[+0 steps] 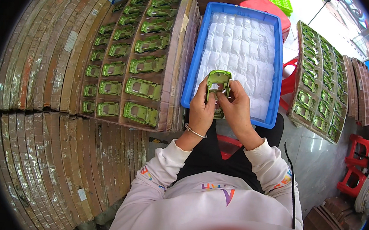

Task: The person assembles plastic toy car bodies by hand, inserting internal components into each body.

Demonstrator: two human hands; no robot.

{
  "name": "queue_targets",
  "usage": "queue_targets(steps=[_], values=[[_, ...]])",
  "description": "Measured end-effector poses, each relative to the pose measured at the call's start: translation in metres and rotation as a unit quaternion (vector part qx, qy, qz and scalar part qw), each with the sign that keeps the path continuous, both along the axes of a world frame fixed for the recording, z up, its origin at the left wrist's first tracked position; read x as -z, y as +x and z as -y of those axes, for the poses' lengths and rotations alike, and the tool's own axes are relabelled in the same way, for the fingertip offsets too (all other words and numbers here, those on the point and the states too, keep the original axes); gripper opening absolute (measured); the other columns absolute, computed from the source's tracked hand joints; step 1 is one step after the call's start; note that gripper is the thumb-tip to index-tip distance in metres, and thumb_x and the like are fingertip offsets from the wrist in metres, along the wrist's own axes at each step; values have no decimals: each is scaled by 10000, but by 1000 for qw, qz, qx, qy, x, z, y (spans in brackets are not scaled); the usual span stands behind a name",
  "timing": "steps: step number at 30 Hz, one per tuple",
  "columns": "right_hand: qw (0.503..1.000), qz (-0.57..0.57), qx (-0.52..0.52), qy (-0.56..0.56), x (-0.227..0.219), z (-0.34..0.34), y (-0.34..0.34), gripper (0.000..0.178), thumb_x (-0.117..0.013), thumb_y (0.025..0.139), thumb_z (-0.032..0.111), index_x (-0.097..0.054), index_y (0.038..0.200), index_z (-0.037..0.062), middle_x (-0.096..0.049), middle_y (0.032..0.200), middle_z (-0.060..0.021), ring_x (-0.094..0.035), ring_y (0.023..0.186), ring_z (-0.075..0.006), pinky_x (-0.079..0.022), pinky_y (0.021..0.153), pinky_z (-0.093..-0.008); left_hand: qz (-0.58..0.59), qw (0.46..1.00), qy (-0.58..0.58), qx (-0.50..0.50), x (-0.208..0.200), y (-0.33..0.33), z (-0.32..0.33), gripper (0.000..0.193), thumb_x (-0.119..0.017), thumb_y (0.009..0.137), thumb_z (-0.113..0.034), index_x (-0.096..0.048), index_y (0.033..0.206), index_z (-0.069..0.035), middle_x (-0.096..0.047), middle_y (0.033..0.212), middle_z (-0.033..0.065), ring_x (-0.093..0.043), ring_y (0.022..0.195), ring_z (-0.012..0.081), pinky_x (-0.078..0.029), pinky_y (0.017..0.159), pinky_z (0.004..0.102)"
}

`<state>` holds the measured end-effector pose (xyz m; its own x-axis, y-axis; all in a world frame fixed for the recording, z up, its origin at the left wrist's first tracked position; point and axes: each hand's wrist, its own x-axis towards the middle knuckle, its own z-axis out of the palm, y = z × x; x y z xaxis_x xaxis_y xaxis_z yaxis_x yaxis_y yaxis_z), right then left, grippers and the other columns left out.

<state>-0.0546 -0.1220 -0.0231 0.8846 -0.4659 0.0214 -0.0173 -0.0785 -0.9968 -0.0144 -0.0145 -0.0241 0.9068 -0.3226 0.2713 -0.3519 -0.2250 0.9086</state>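
Between both hands, over the near part of a blue tray (277, 70), I hold a green toy car body (219, 77). My left hand (203, 110) grips its left side, the thumb bent inward. From the right, my right hand (237, 106) pinches it, with thumb and fingers closed at its edge. The lower part of the car body is mostly hidden by my fingers. White padded packets (241, 42) in rows line the tray beneath. A bracelet circles my left wrist.
At left, a divided tray (123, 78) of green car bodies tops a stack. Many brown trays (42, 62) stand packed farther left. Another tray of green car bodies (319, 81) is at right, near red stools (357, 148). A red container (268, 12) sits behind the blue tray.
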Motion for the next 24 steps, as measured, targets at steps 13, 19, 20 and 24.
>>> queue_targets(steps=[13,19,20,24], values=[[996,-12,-21,-85,-21,-13,43,154,-622,813,-21,-604,966,-19,-554,819,-43,-556,706,-95,-474,576,-257,-81,996,-18,23,-31,42,-22,540,-502,851,34,-434,1385,-15,-550,1274,253,-543,1170,402,-441,974,390],[982,51,-82,164,-49,-6,92,212,-623,849,-23,-597,1057,7,-634,907,-15,-586,761,-59,-502,667,-226,67,995,66,-39,-66,66,-39,471,-588,900,-76,-467,1353,-26,-631,1149,226,-634,1065,317,-476,903,357],[981,63,-101,152,-56,-10,100,234,-659,860,8,-593,1084,10,-638,887,-5,-599,781,-75,-508,695,-227,0,996,83,-20,-75,78,-49,430,-591,904,-78,-494,1320,-28,-653,1093,200,-651,1007,298,-496,875,354],[963,117,-197,138,-68,-13,124,497,-692,866,58,-488,1316,8,-581,1150,-60,-604,884,-104,-505,812,-259,-189,982,-23,-11,-80,144,-84,256,-530,954,-108,-575,1196,-39,-693,872,74,-652,748,125,-541,527,284]])
